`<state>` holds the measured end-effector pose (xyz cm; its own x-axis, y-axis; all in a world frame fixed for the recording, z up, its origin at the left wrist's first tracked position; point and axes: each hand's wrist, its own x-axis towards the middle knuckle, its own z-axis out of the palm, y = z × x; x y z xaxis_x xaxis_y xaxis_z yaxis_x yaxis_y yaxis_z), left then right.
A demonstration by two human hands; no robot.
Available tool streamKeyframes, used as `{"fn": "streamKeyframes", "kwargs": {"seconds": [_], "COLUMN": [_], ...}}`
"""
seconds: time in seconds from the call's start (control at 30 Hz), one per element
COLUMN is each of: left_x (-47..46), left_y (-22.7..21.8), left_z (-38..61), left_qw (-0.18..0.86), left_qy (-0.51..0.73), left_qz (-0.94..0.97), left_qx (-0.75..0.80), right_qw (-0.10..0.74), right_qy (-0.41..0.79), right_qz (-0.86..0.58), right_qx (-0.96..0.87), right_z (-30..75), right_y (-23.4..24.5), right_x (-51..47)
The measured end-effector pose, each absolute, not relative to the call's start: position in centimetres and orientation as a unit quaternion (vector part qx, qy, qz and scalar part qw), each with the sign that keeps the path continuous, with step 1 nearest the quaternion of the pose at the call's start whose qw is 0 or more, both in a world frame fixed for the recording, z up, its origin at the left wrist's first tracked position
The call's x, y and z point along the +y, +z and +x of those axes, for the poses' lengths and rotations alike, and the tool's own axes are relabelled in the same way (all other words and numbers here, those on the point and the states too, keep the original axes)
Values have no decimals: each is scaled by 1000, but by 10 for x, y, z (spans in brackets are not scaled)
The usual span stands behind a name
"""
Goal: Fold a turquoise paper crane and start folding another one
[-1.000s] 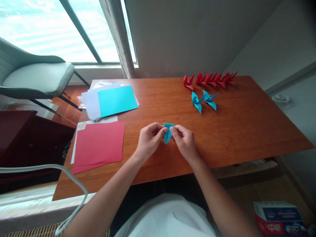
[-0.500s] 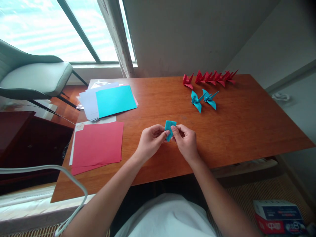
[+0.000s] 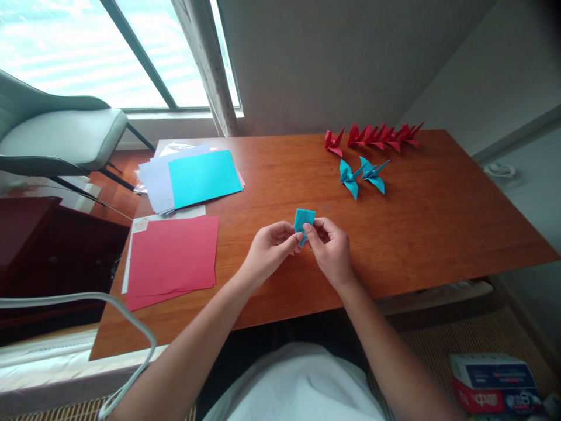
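Note:
A small folded piece of blue paper point(image 3: 305, 217) is held up over the near part of the wooden table point(image 3: 272, 175). My left hand point(image 3: 274, 245) pinches its lower left edge between thumb and fingers. On the other side, my right hand point(image 3: 328, 245) grips it with the thumb pressed flat on its front face. The fingertips behind the paper are hidden. Beyond the hands, to the right, stand two blue paper cranes point(image 3: 372, 175), and behind them a row of several red paper cranes point(image 3: 383, 137).
Red paper sheets point(image 3: 173, 254) lie at the table's left. Behind them is a blue sheet point(image 3: 205, 178) on a stack of white sheets point(image 3: 155, 184). A chair point(image 3: 65, 131) stands by the window. A white cable point(image 3: 127, 318) curves near my left arm.
The folded blue paper has shifted slightly up and right between my fingers, and more of its face shows. Both hands keep their pinch on it.

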<state>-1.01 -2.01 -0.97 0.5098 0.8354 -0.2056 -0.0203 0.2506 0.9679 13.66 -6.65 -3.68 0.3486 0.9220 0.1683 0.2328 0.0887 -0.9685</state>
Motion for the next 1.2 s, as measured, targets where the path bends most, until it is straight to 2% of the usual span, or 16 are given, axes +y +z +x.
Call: {"fn": "streamKeyframes", "kwargs": {"seconds": [0.2,0.47,0.67,1.07,1.2], "left_x": [-20,-20,-19,-18,-17], "left_y": [-7,-7,-10,-13,-14], "left_z": [-10,-10,-10,-10,-11], "left_qw": [697,705,710,703,692], "left_qy": [303,300,313,328,330], "left_qz": [523,513,498,506,517], "left_qx": [387,388,387,378,381], "right_qw": [544,545,563,542,541], "right_qy": [239,272,344,269,276], "right_qz": [-621,-618,-579,-597,-598], "right_qx": [-512,-496,-478,-526,-522], "right_z": [135,136,136,136,136], "right_y": [-33,-34,-37,-36,-35], "right_x": [-67,-68,-66,-68,-69]}}
